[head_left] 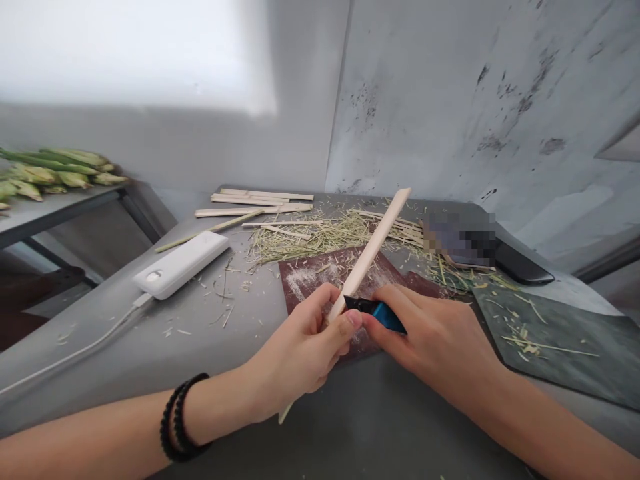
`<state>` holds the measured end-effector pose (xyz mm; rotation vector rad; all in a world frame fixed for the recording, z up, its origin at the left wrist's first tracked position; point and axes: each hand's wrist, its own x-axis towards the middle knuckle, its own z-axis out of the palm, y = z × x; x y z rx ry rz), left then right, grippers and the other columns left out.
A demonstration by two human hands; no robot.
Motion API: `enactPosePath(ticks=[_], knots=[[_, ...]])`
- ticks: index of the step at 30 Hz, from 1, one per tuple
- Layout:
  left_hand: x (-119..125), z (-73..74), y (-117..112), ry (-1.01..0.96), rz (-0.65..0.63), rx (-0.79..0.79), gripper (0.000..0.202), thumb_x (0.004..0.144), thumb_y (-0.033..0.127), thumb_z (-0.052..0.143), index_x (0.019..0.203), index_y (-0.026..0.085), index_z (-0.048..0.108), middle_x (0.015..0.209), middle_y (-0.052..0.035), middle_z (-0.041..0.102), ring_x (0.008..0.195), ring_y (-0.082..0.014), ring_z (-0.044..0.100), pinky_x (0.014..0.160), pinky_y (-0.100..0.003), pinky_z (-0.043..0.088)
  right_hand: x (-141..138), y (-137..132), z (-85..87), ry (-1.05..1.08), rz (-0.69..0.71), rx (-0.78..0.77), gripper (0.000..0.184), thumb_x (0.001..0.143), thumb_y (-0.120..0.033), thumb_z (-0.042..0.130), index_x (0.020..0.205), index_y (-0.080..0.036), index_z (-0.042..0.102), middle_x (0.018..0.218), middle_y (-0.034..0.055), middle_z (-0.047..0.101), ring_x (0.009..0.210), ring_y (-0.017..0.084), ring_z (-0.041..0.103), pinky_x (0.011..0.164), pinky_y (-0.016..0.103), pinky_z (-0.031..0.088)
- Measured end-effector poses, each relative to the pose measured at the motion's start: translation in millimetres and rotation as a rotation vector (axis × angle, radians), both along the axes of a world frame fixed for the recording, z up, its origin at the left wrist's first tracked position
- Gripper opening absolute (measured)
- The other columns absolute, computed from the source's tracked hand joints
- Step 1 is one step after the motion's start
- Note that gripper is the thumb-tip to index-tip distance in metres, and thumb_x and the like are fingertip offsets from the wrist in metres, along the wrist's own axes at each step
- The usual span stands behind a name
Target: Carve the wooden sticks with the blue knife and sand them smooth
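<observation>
A pale, flat bamboo strip (376,248) slants up and away from my left hand (305,343), whose fingers are closed around its lower part. Its tail end pokes out below that hand. My right hand (433,333) grips a utility knife (389,317) with a blue body and a dark blade. The blade lies against the strip just above my left thumb, and the thumb tip is close to the knife. Beneath both hands is a dark red sheet of sandpaper (305,280), dusted with pale powder and partly hidden by them.
Thin shavings (300,241) are heaped behind the sandpaper, with several cut strips (255,211) at the back. A white power bank (183,263) with a cable lies left. At right are a dark phone (523,262) and a green mat (560,343). Corn cobs (55,170) rest on a side table.
</observation>
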<state>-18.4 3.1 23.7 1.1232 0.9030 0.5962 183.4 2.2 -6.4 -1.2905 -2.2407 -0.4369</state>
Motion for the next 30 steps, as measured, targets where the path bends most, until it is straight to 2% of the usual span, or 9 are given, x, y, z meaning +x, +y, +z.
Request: enactPosePath(ticks=[14, 20, 23, 25, 28, 30], knots=[[-1.9, -0.5, 0.3, 0.116, 0.011, -0.034, 0.042, 0.096, 0.059, 0.059, 0.084, 0.026, 0.035, 0.056, 0.013, 0.035, 0.043, -0.0048, 0.019, 0.033, -0.013, 0.018, -1.1, -2.1, 6.1, -0.182, -0.014, 0.165, 0.04, 0.105, -0.042, 0.044, 0.079, -0.018, 0.062, 0.061, 0.0002, 0.058, 0.044, 0.013, 0.054, 0.044, 0.029, 0.019], [-7.1, 4.7, 4.0, -0.061, -0.08, -0.122, 0.043, 0.095, 0.058, 0.061, 0.084, 0.026, 0.035, 0.061, 0.0124, 0.032, 0.046, -0.0044, 0.015, 0.037, -0.012, 0.018, -0.6, 4.1, 10.1, -0.175, -0.004, 0.189, 0.041, 0.105, -0.045, 0.044, 0.08, -0.018, 0.063, 0.062, 0.0002, 0.059, 0.045, 0.013, 0.054, 0.044, 0.03, 0.02], [-10.8, 2.1, 3.7, -0.2, -0.083, -0.191, 0.037, 0.101, 0.058, 0.05, 0.088, 0.024, 0.042, 0.066, 0.0104, 0.035, 0.047, -0.0041, 0.015, 0.039, -0.013, 0.019, 1.1, 7.3, 7.3, -0.085, 0.021, 0.127, 0.043, 0.106, -0.049, 0.043, 0.082, -0.019, 0.062, 0.064, 0.0001, 0.061, 0.05, 0.013, 0.057, 0.046, 0.029, 0.022], [-12.4, 0.7, 3.6, -0.26, -0.079, -0.241, 0.031, 0.105, 0.052, 0.044, 0.09, 0.024, 0.044, 0.066, 0.0096, 0.036, 0.047, -0.0041, 0.014, 0.039, -0.014, 0.018, 2.9, 8.7, 4.3, -0.016, 0.046, 0.069, 0.043, 0.106, -0.052, 0.042, 0.086, -0.018, 0.061, 0.067, 0.0002, 0.063, 0.053, 0.013, 0.059, 0.047, 0.029, 0.025], [-12.7, 0.1, 4.1, -0.293, -0.079, -0.309, 0.023, 0.106, 0.04, 0.044, 0.089, 0.024, 0.043, 0.066, 0.0089, 0.039, 0.046, -0.0043, 0.013, 0.04, -0.014, 0.016, 5.9, 10.0, 0.7, 0.032, 0.079, -0.006, 0.043, 0.104, -0.056, 0.045, 0.089, -0.019, 0.06, 0.068, -0.0004, 0.062, 0.055, 0.015, 0.061, 0.049, 0.029, 0.029], [-12.3, 0.1, 4.7, -0.301, -0.061, -0.336, 0.023, 0.106, 0.04, 0.044, 0.089, 0.024, 0.043, 0.065, 0.0089, 0.038, 0.046, -0.0046, 0.013, 0.039, -0.014, 0.016, 8.3, 10.8, -0.5, 0.043, 0.101, -0.081, 0.043, 0.102, -0.06, 0.047, 0.096, -0.019, 0.06, 0.074, 0.001, 0.066, 0.061, 0.017, 0.064, 0.052, 0.029, 0.034]])
